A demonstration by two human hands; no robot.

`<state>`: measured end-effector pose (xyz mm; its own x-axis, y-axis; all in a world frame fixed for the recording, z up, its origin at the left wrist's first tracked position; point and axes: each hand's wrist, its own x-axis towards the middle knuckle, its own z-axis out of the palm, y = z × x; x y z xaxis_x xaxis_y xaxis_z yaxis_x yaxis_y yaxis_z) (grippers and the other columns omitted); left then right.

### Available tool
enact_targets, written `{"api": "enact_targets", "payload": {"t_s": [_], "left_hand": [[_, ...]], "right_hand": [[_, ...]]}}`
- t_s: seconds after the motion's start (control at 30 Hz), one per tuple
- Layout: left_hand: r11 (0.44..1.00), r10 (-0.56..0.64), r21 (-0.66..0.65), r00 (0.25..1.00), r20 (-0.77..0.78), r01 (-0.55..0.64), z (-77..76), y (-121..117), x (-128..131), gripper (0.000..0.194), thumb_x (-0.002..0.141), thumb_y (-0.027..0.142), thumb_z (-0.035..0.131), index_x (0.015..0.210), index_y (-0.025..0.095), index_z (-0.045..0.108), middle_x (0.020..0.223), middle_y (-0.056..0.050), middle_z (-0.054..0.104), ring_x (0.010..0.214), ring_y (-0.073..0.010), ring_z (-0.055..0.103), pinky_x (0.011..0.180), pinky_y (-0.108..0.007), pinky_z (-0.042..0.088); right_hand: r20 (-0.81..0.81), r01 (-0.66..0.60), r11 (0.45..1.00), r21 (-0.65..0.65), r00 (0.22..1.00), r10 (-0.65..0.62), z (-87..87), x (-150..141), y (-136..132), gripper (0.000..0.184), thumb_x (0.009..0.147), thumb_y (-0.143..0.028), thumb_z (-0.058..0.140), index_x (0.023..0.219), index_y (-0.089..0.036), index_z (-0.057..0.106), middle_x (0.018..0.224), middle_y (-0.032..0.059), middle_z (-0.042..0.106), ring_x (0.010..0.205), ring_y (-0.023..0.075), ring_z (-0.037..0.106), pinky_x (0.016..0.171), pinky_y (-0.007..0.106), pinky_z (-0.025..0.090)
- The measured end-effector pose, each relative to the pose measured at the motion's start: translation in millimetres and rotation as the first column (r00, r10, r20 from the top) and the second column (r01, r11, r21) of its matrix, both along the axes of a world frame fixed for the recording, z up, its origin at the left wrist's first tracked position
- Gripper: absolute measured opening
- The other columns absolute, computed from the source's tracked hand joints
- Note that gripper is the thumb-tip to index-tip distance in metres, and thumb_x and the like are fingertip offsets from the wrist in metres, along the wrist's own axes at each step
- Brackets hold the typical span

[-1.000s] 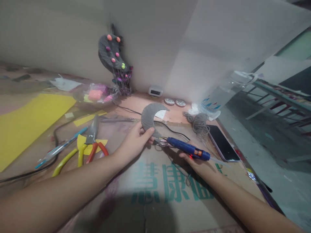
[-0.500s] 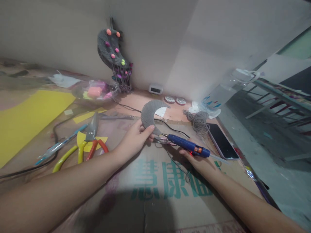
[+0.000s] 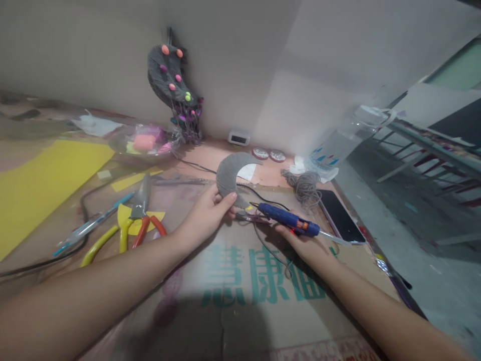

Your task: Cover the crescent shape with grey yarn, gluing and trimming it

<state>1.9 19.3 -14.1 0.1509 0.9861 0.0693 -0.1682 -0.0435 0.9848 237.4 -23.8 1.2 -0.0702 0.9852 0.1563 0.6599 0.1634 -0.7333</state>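
Observation:
Pinched by its lower part, a grey yarn-wrapped crescent moon (image 3: 226,173) is in my left hand (image 3: 216,205), above the cardboard. A bit of yellow shows at its lower tip. My right hand (image 3: 296,243) grips a blue hot glue gun (image 3: 287,219) with a clear glue stick out of its back and a small red light lit. The gun's nozzle points left, close beside the crescent's lower tip; whether they touch I cannot tell. Below the tip lie small scissors (image 3: 250,216), partly hidden, and a loose strand of grey yarn (image 3: 276,259).
Left lie large scissors (image 3: 141,205) with yellow and red handles, a blue pen (image 3: 95,223) and yellow paper (image 3: 48,180). Grey yarn (image 3: 302,186), a phone (image 3: 341,215) and a water bottle (image 3: 338,140) are right. A decorated moon (image 3: 167,75) hangs on the wall.
The glue gun's nozzle has swung up slightly and drawn a little away from the crescent's lower tip, where yellow now shows. My left hand still holds the crescent; the view has shifted slightly.

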Motion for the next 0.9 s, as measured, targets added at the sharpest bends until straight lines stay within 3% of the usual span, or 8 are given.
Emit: {"api": "enact_targets", "payload": {"t_s": [0.13,0.27,0.37,0.5,0.7,0.9], "left_hand": [[0.999,0.018,-0.047,0.998,0.055,-0.016,-2.1,1.8,1.2,0.025,0.081,0.036,0.067,0.090,0.016,0.055,0.060,0.004,0.060,0.052,-0.0100,0.057,0.053,-0.022,0.048],[0.999,0.014,-0.036,0.998,0.058,-0.012,-5.0,2.9,2.4,0.031,0.079,0.041,0.069,0.090,0.015,0.055,0.060,0.003,0.061,0.050,-0.0099,0.056,0.051,-0.021,0.047],[1.000,-0.001,-0.008,0.998,0.063,0.002,-5.4,2.8,3.7,0.035,0.078,0.046,0.070,0.089,0.016,0.056,0.059,0.002,0.060,0.050,-0.0105,0.056,0.048,-0.021,0.045],[1.000,0.004,0.023,0.997,0.081,-0.005,-1.4,1.2,5.6,0.038,0.074,0.050,0.071,0.085,0.016,0.057,0.062,0.003,0.059,0.051,-0.0099,0.053,0.050,-0.022,0.044],[0.993,0.041,0.104,0.998,0.047,-0.046,-1.5,2.4,4.8,0.033,0.075,0.046,0.071,0.084,0.015,0.060,0.073,0.000,0.063,0.062,-0.0111,0.054,0.059,-0.023,0.045],[0.992,0.081,0.090,0.996,0.024,-0.083,-5.7,7.9,5.2,0.035,0.073,0.041,0.071,0.092,0.015,0.059,0.087,-0.005,0.067,0.071,-0.0142,0.060,0.060,-0.024,0.048]], "right_hand": [[0.037,0.119,0.992,0.041,0.992,-0.121,6.0,5.3,5.3,0.025,0.081,-0.046,0.060,0.075,-0.023,0.064,0.072,0.0035,0.067,0.070,0.0221,0.064,0.066,0.032,0.051],[-0.107,0.114,0.993,0.035,0.988,-0.109,12.5,15.7,10.4,0.039,0.087,-0.053,0.052,0.078,-0.019,0.069,0.078,0.0055,0.069,0.073,0.0199,0.063,0.067,0.031,0.049],[-0.158,0.152,0.988,0.007,0.976,-0.148,17.7,22.1,15.5,0.041,0.082,-0.055,0.060,0.086,-0.016,0.072,0.085,0.0089,0.071,0.079,0.0231,0.065,0.063,0.031,0.050],[-0.075,0.198,0.979,0.040,0.978,-0.195,23.3,24.0,29.8,0.044,0.075,-0.053,0.069,0.093,-0.014,0.073,0.089,0.0110,0.073,0.086,0.0275,0.066,0.067,0.035,0.051],[0.011,0.160,0.985,0.068,0.987,-0.161,26.6,12.2,78.6,0.041,0.076,-0.049,0.069,0.095,-0.013,0.073,0.080,0.0091,0.073,0.079,0.0264,0.067,0.071,0.036,0.052],[0.033,0.162,0.985,0.056,0.986,-0.164,4.2,-7.3,142.5,0.028,0.079,-0.039,0.069,0.089,-0.013,0.069,0.080,0.0095,0.073,0.073,0.0237,0.067,0.073,0.036,0.052]]}}
